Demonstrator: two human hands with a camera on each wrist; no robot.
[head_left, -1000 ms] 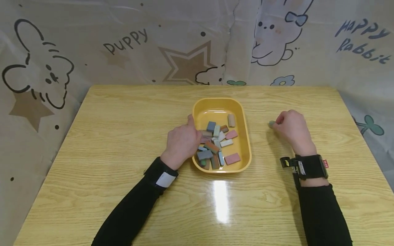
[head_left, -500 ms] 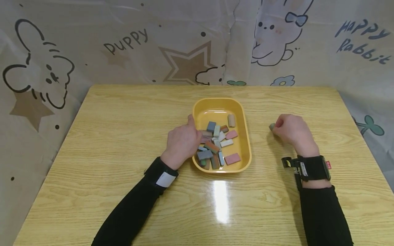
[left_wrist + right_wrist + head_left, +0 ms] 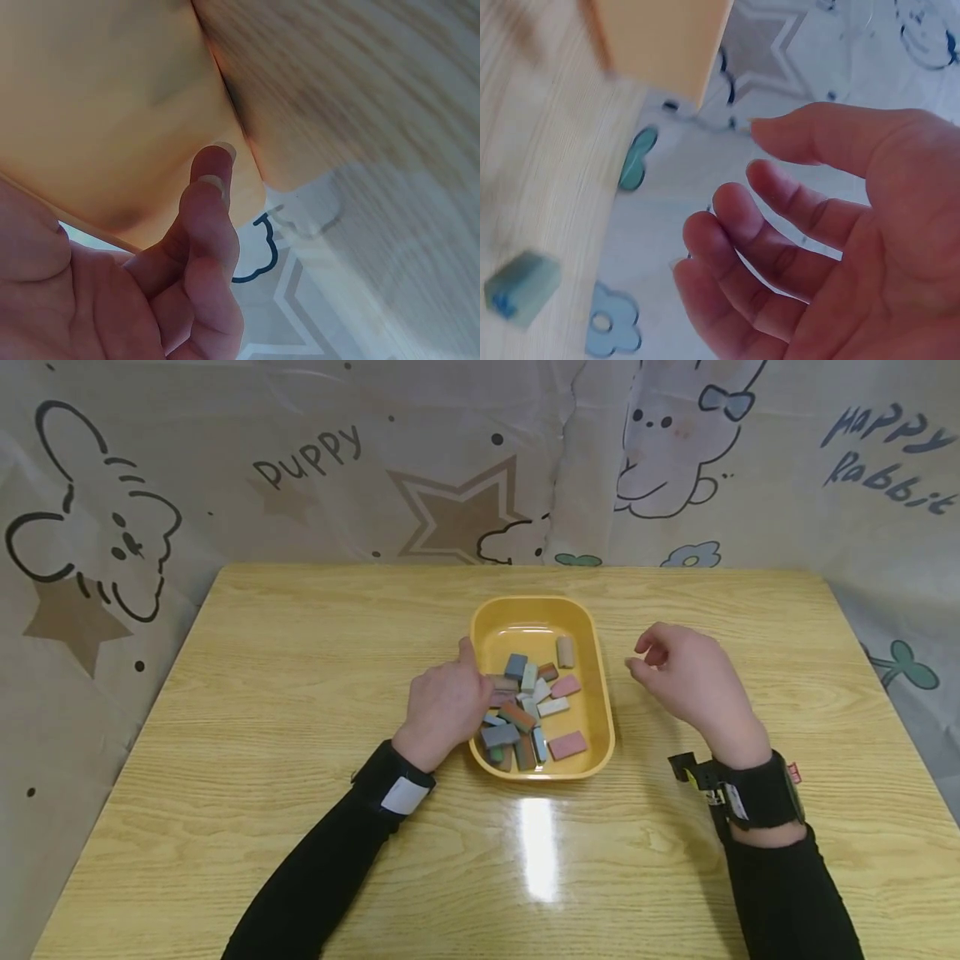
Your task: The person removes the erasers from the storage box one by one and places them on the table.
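Observation:
My left hand [image 3: 444, 710] grips the left wall of a yellow plastic tray [image 3: 588, 706], the thumb over the rim. In the left wrist view, its curled fingers [image 3: 212, 217] press the tray's outside wall [image 3: 90, 127]. Several small coloured blocks, such as a pink one [image 3: 567, 745] and a grey-blue one [image 3: 499, 736], lie in the tray. To the right of the tray, my right hand [image 3: 693, 681] hovers above the table, fingers loosely bent and holding nothing. The right wrist view shows a small green block [image 3: 523, 289] with a blue spot on the table; the head view hides it.
The wooden table [image 3: 300, 635] carries the tray near its middle. A printed cloth [image 3: 315, 527] hangs along the table's back edge and both sides. In the right wrist view, the tray's outer wall [image 3: 660, 45] stands at the top.
My right hand has let go of the small green block it pinched on the table, opened its fingers and shifted left towards the tray. The left hand and the tray have stayed still.

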